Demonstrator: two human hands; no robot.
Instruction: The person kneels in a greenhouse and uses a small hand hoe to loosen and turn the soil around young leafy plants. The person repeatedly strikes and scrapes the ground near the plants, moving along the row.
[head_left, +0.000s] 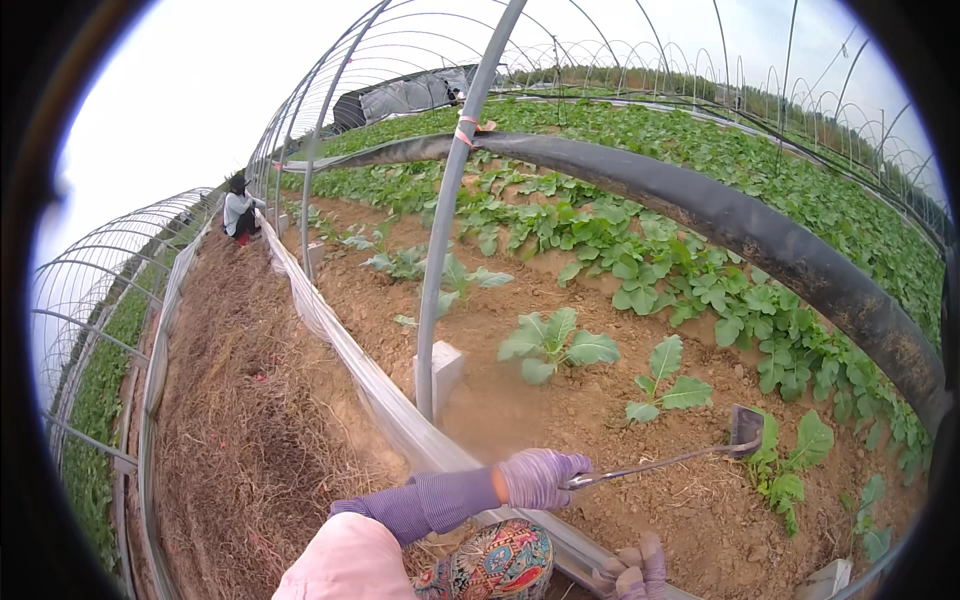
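My left hand (541, 478), in a purple striped glove, is closed around the handle of a small hand hoe (660, 461). The hoe reaches right, and its flat metal blade (746, 429) stands against the left side of a leafy green plant (787, 465), partly covering it. At the bottom edge is my gloved right hand (634, 574), its fingertips brownish and its lower part cut off. It is close to a strip of translucent plastic film (540, 517); whether it touches the film is unclear. My knee in patterned cloth (495, 559) is between the hands.
A metal hoop post (442, 225) rises ahead beside a pale block (448, 367). A rolled dark plastic sheet (675, 187) spans the upper right. Young plants (559, 345) grow in bare soil, with dense crop rows (660, 270) behind. Another person (241, 210) sits far left along dry-littered ground (240, 390).
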